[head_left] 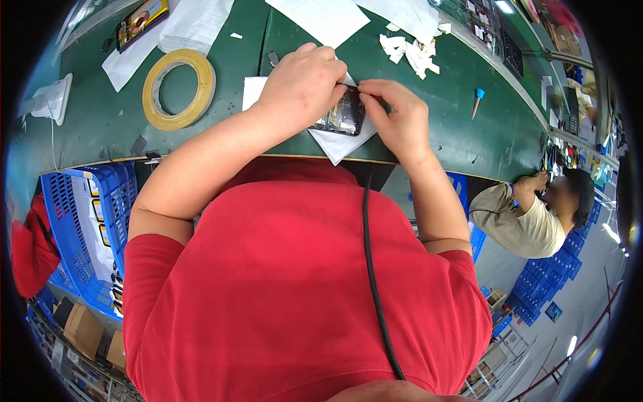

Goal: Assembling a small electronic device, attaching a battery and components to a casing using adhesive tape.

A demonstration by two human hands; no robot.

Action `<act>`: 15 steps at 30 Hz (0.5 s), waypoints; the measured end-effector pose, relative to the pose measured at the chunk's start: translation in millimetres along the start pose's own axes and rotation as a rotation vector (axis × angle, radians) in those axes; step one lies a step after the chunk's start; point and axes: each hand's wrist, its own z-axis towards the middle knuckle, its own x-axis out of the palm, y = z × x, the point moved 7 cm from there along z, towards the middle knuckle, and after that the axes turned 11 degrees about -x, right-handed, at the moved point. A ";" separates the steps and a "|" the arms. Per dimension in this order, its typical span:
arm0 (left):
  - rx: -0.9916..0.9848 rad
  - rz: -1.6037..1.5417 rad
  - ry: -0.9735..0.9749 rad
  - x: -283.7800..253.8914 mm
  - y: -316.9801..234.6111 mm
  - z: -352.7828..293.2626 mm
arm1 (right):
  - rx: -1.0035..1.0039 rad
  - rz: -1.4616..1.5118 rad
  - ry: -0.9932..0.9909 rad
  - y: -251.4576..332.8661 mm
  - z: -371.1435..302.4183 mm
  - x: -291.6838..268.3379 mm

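Note:
An opened phone [346, 115], dark-framed with its inner parts showing, lies on white paper [338, 145] at the table's near edge. Over its upper left side my left hand [303, 82] is closed, fingers curled and thumb against the phone; whatever is in those fingers is hidden. My right hand [400, 115] pinches at the phone's upper right corner with thumb and index finger. Just beyond my left hand, a small grey piece [272, 58] rests on the table.
A yellow tape roll [151, 98] lies left on the green table [455, 100], with another opened phone [140, 24] behind it. Crumpled white scraps [418, 55] and a blue-handled screwdriver [478, 100] are right. A blue crate [74, 228] stands lower left; a co-worker [519, 221] sits right.

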 end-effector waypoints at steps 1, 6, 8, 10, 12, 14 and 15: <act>0.008 0.015 -0.004 0.1 -0.8 -0.5 | 0.000 0.002 0.000 1.3 2.7 -0.6; 0.014 0.014 -0.016 0.2 -0.7 -0.6 | 0.228 0.049 0.095 -13.0 7.0 8.8; 0.014 0.011 -0.009 0.7 -0.9 -0.6 | 0.206 0.029 0.111 -13.8 8.5 9.7; 0.013 0.013 -0.030 -0.5 -1.1 -1.0 | 0.182 0.010 0.131 -13.2 8.0 11.5; 0.008 0.014 -0.020 -0.1 -1.2 -1.0 | -0.147 -0.181 0.054 7.4 9.2 9.2; 0.004 0.016 -0.011 -0.2 -0.9 -0.8 | -0.196 -0.194 0.037 10.6 5.3 8.9; 0.002 0.017 -0.011 0.1 -0.7 -0.7 | -0.243 -0.208 0.020 14.1 3.3 7.8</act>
